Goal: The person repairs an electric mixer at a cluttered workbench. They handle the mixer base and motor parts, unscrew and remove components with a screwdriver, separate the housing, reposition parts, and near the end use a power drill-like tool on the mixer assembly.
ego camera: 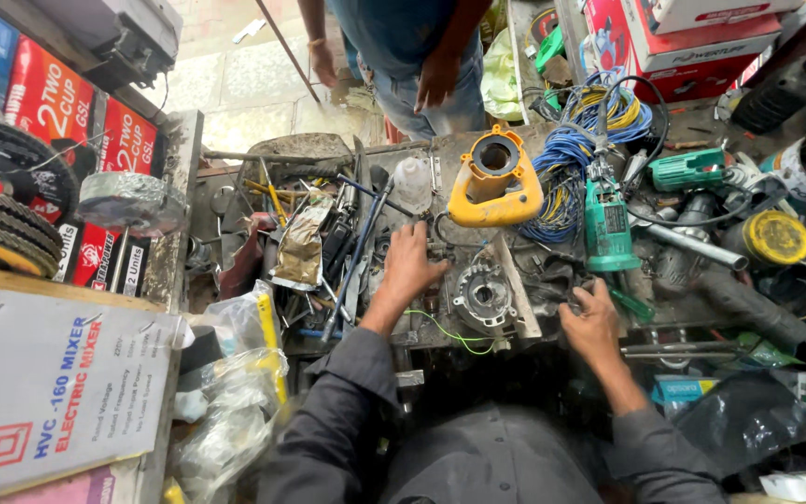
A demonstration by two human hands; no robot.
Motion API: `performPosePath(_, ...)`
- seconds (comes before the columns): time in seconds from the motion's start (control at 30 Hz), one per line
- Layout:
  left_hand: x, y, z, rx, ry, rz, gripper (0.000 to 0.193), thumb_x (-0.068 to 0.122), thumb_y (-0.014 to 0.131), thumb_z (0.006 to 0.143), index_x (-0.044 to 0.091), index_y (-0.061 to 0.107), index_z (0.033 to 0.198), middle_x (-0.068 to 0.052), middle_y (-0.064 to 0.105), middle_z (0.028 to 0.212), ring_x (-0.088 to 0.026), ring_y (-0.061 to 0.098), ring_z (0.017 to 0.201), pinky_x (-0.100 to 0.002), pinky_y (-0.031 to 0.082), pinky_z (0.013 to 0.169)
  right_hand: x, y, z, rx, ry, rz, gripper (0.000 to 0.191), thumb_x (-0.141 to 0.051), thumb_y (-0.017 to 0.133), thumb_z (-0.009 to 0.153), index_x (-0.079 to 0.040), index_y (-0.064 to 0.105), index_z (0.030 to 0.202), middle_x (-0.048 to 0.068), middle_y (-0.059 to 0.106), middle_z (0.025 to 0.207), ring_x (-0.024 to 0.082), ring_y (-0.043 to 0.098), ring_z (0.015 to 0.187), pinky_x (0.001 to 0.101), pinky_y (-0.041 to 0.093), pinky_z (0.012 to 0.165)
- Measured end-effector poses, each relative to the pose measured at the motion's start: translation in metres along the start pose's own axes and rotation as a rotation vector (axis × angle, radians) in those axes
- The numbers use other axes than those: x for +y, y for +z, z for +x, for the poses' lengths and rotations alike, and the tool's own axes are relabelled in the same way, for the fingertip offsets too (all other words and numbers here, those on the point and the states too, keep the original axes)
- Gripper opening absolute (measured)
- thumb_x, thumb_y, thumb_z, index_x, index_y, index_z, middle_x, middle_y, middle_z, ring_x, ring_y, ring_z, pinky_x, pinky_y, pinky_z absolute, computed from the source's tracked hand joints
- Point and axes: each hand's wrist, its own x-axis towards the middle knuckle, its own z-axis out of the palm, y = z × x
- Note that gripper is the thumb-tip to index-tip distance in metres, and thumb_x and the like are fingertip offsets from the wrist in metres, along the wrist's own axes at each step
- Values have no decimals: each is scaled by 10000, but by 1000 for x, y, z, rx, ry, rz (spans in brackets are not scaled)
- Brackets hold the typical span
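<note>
- Cluttered and greasy, the metal workbench (235, 177) before you is heaped with tools, wires and machine parts, and cardboard boxes stand stacked along both sides.
- Your left hand (409, 266) lies palm down on the bench, fingers spread slightly apart, fingertips touching small dark parts just left of the round grey metal gear housing (483, 297).
- That grey housing sits at the bench's middle, between your two hands, with a thin green wire (454, 336) curling along the edge below it.
- Your right hand (591, 322) rests to the right of the housing, fingers curled over dark parts at the bench edge; you cannot tell from this view whether they grip anything.
- A yellow plastic tool casing with a round opening (496, 182) lies just beyond the housing.
- Right of it stands a green power tool body (607, 229), beside a coil of blue and yellow wire (575, 140).
- Across the bench another person in jeans (421, 93) stands, one hand hanging at the thigh.
</note>
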Motion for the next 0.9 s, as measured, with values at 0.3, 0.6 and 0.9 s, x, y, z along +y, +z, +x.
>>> performPosePath(0.3,-21,11,34,-188,-169,76,794,325,910,625,-3,501,1220,-240,600,1210,-437,541,1170,-509,507,967,-37,-13,5,-19,43,-11,340,-180,699,889,-90,675,1216,169,671,1128,383,666,956,439,523,801)
performPosePath(0.6,-6,11,68,-192,-309,46,833,229,881,614,13,478,1311,-285,560,1265,-479,520,1224,-525,509,983,-14,-42,57,-138,-128,-270,149,-205,716,914,-116,717,1033,141,729,1015,391,695,918,479,547,789)
performPosePath(0.9,61,-32,50,13,-287,-103,884,219,900,601,50,501,1371,-270,513,1200,-491,582,1102,-529,500,938,9,-73,99,-306,-285,-278,226,-286,708,838,-79,654,911,134,693,880,400,689,806,501,550,693)
